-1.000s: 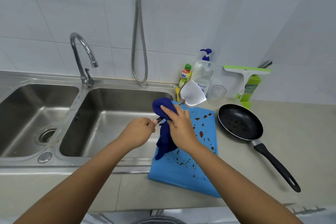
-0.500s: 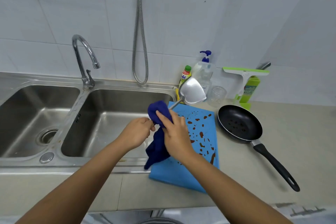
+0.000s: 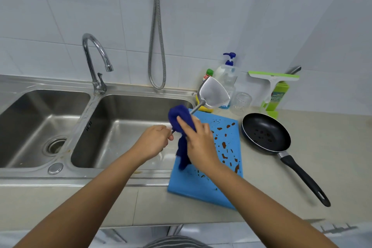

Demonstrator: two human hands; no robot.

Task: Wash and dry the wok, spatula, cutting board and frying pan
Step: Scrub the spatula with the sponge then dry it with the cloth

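1. Head view: the spatula (image 3: 213, 93) is held above the far left corner of the cutting board (image 3: 201, 187). Its long axis slants from near left up to far right, with the blade end highest and farthest from the person.
2. Just left of the board, over the sink basin (image 3: 130, 127), the left hand (image 3: 154, 142) is closed round the tail of the handle. The handle is mostly hidden there.
3. Above the board's far left part, the right hand (image 3: 198, 139) is wrapped round a dark blue cloth (image 3: 179, 116) bunched about the shaft. Of the 2 hands it is the nearer to the blade, so I judge a wipe along that slanted axis toward the blade would fall to it.
4. Spatula material: bare matt grey metal, a broad shovel-shaped blade on a thin round shaft, and it looks clean. The cloth is soft and fleecy, with 1 loose tail hanging over the board.
5. Flat blue plastic makes up the rectangular board, which is spotted with brown residue. On the bench (image 3: 312, 157) just right of the board sits the frying pan (image 3: 279, 143), black and non-stick with dark specks, its long black handle pointing near right. No wok is visible.
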